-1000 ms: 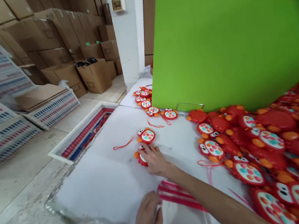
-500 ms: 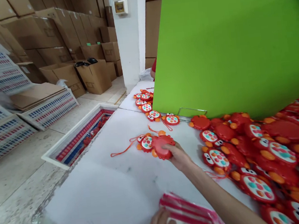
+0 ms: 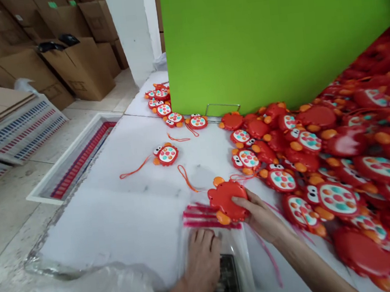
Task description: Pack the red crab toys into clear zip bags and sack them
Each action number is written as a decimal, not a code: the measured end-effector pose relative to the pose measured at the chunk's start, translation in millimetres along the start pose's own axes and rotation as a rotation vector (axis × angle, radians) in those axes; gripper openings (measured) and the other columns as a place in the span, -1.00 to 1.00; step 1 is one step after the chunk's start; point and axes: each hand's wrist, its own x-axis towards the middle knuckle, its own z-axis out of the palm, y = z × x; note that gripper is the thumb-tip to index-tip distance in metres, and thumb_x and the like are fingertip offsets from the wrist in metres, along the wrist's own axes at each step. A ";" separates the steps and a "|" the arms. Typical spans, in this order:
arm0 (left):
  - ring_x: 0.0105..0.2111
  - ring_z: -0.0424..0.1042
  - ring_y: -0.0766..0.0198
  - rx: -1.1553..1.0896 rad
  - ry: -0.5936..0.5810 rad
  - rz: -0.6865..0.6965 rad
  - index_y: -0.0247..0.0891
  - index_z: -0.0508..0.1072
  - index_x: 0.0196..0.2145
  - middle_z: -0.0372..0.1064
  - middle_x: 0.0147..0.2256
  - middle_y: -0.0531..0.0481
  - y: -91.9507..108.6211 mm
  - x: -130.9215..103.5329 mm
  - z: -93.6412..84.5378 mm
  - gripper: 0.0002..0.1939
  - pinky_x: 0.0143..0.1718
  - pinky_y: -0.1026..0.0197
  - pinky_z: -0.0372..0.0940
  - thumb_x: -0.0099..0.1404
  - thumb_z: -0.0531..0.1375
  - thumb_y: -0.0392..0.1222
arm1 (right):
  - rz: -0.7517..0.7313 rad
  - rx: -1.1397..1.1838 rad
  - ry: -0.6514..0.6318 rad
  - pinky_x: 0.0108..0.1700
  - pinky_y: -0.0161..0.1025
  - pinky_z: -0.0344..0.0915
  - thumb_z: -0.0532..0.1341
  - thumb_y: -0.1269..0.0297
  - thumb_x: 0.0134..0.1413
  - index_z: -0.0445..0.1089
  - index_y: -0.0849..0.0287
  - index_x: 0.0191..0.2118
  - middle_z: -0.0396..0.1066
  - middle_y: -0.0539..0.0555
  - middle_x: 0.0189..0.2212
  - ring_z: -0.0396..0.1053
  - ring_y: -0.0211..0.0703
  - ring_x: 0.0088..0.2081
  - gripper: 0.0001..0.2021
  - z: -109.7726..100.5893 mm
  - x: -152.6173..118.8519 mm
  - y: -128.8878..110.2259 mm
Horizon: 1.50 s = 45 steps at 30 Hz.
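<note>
My right hand grips a red crab-shaped toy at its edge, plain back upward, orange feet sticking out. Its orange cord trails onto the white table. My left hand lies on clear plastic bags with pink stripes, its fingers stretched over them just below the toy. Behind the bags' clear film a dark rectangle shows. Another crab toy lies face up farther out, with coloured dots on a white panel and its cord to the left.
A large heap of the same toys covers the right side. More toys lie along a green board. Left of the table, a white-rimmed basket stands on the floor. A whitish plastic sack is near me; cardboard boxes stand behind.
My right hand has brought the red toy back toward me, away from the other toy, to the top of the bags. The view has tilted down and turned right.
</note>
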 end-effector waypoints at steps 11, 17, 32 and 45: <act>-0.22 0.29 0.11 -0.304 0.065 -0.102 -0.30 0.30 -0.07 0.37 -0.21 -0.12 -5.9 -5.5 -7.4 -0.65 -0.20 0.01 0.24 0.17 0.02 -0.44 | 0.009 -0.575 -0.299 -0.16 -0.15 0.40 0.21 0.03 0.01 0.27 0.09 0.09 0.45 0.09 -0.25 0.38 -0.03 -0.15 -0.48 -44.8 -67.5 11.9; -0.32 0.29 0.18 -0.258 0.120 -0.003 -0.29 0.41 -0.36 0.37 -0.35 -0.07 -6.3 -6.8 -4.1 -0.84 -0.30 0.12 0.24 0.25 0.03 -0.35 | 0.099 -0.157 -0.390 -0.24 -0.21 0.40 0.27 0.17 -0.04 0.16 0.12 0.15 0.37 0.16 -0.07 0.39 -0.10 -0.19 -0.40 -30.0 -75.3 9.1; -0.40 0.30 0.24 -0.017 0.239 0.104 -0.27 0.39 -0.42 0.37 -0.52 0.03 7.5 -21.1 -27.6 -0.86 -0.20 0.11 0.16 0.27 0.08 -0.35 | -0.586 -1.142 -0.150 -0.17 -0.19 0.39 -0.06 0.22 0.24 -0.05 0.21 0.23 0.42 0.25 -0.09 0.44 -0.04 -0.14 -0.52 -4.7 -70.5 38.7; -0.46 0.38 0.29 -0.681 0.068 -0.638 -0.28 0.44 -0.34 0.42 -0.48 0.03 -23.9 -6.3 -68.1 -0.84 -0.40 0.27 0.23 0.20 0.06 -0.25 | -0.657 -1.141 -0.160 -0.23 -0.31 0.40 -0.05 0.24 0.26 0.00 0.21 0.23 0.46 0.18 -0.11 0.48 -0.17 -0.23 -0.54 -6.2 -64.2 35.1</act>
